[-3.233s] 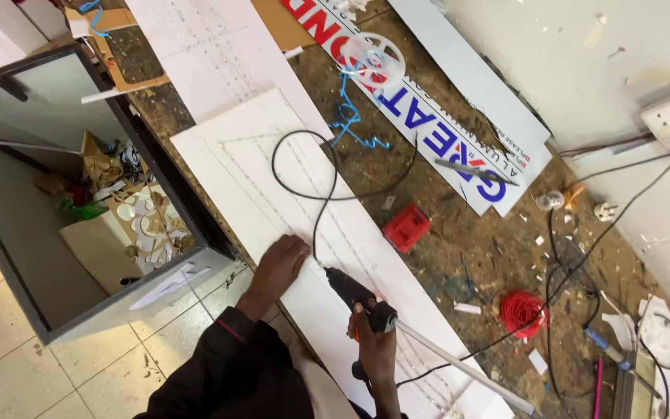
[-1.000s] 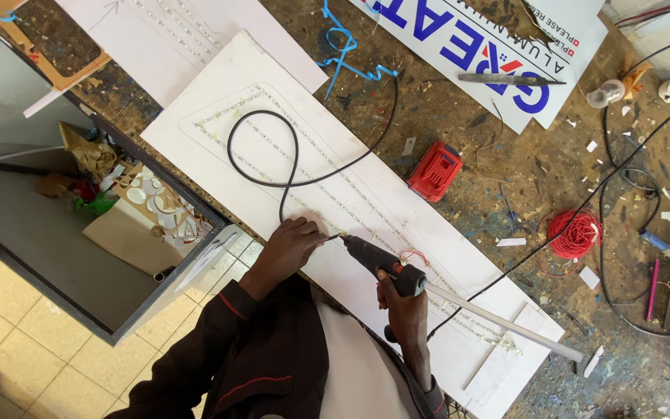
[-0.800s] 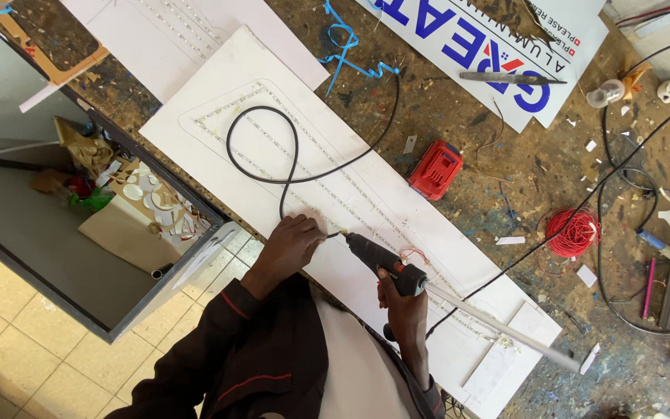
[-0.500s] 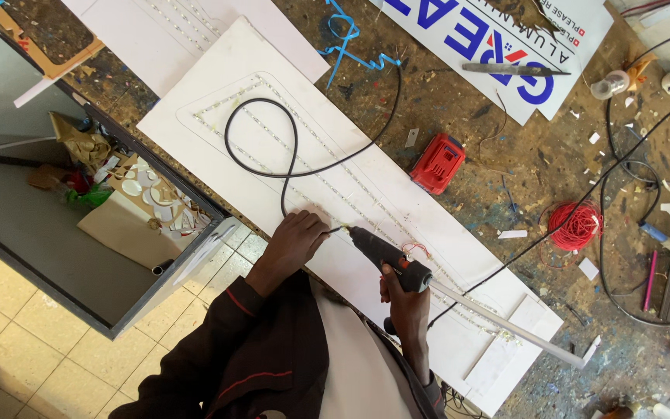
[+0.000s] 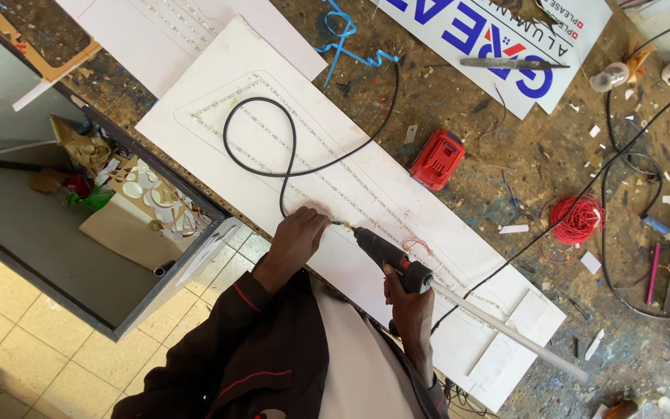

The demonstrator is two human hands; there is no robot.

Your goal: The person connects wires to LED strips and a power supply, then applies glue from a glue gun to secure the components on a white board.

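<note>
Paint-spattered workbench [image 5: 505, 171], white panel [image 5: 397, 194] lying across it.
Right hand [image 5: 406, 302] is clamped on a glue gun [image 5: 385, 252], nozzle at the panel; left hand [image 5: 298, 237] presses flat just beside the black cable [image 5: 288, 155].

Left hand [image 5: 298, 237] pressed flat, fingers curled down; right hand [image 5: 405, 299] clenched in a fist-grip, forearm drawn close.
</note>
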